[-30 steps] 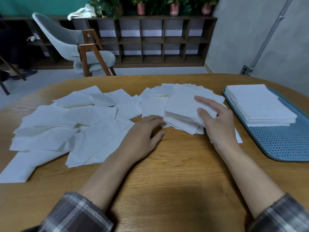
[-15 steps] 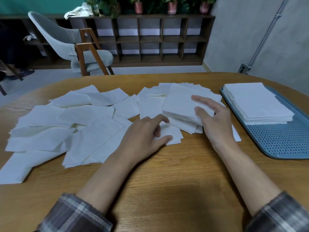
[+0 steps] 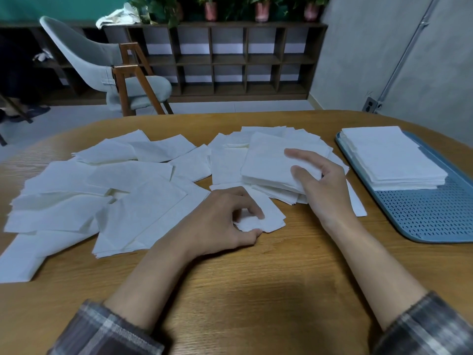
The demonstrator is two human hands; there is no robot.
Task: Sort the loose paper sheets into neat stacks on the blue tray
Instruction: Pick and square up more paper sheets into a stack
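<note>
Left hand: thumb and forefinger are curled together in a narrow pinch on the near corner of a single sheet. The paper buckles slightly between the two fingertips. The rest of that sheet lies flat on the table, running away from the pinch toward the far right.

Right hand: it holds the near right corner of the gathered pile. Thumb and forefinger lie on the top sheet, with a fold of paper caught between thumb and palm. The other fingers are hidden behind the hand, so their position under the pile cannot be told. The pile spreads out beyond and to the left of this grip, its edges uneven and fanned.

The single sheet's far edge lies just beside the pile's near edge; whether the two touch cannot be told.

Loose sheets lie overlapping across the table to the left of the left-hand pinch, reaching the table's left edge.

The blue tray sits to the right of the right-hand grip, apart from it. A finished stack with squared edges occupies its far half; the near half shows bare perforated surface.

Both forearms rest over the table, in plaid sleeves.
</note>
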